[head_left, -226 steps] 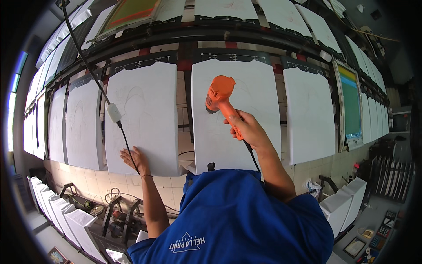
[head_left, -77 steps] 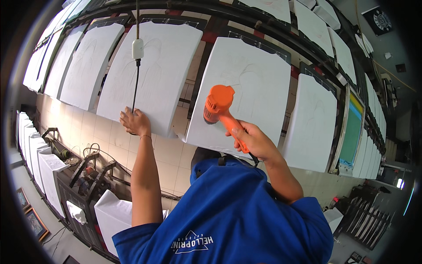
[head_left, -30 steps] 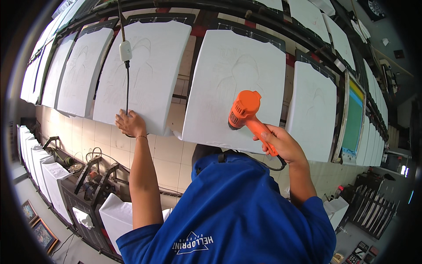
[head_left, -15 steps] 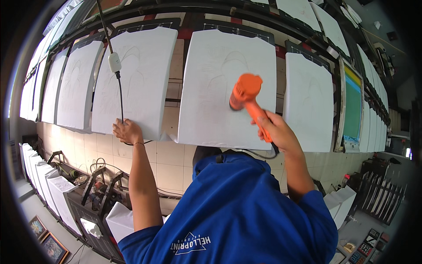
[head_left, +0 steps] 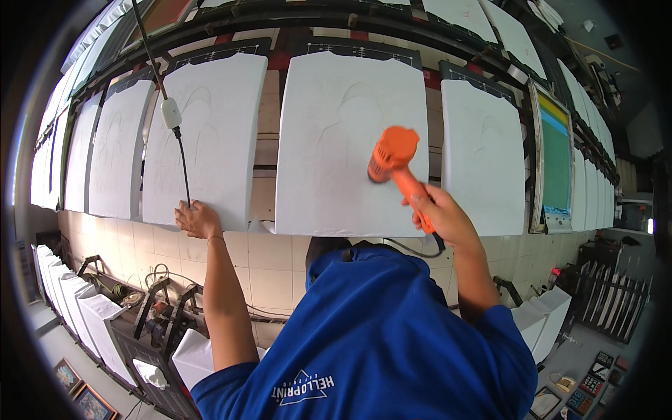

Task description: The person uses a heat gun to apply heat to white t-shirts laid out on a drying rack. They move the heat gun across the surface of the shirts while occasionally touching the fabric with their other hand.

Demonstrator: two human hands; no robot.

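My right hand (head_left: pixel 448 216) grips the handle of an orange heat gun (head_left: pixel 400 149). Its dark nozzle points down and to the left, over the right part of a white T-shirt (head_left: pixel 329 175) stretched on a board in front of me. Faint outline marks show on that fabric. At the near edge of the white T-shirt on the left (head_left: pixel 199 140), my left hand (head_left: pixel 199 220) is closed around a black power cord (head_left: pixel 183 157). This cord hangs from a white plug connector (head_left: pixel 170 113) above the same shirt.
More white shirts on boards (head_left: pixel 483 154) line the rack on both sides. A framed printing screen (head_left: pixel 556 168) with a green mesh leans at the right. Behind me, past the tiled floor (head_left: pixel 273 273), stand another row of boards (head_left: pixel 105 318) and metal brackets (head_left: pixel 150 308).
The boards sit slightly farther left and most a little lower in view. Over the middle shirt, the heat gun has shifted a little to the right. My left hand keeps its hold on the cord.
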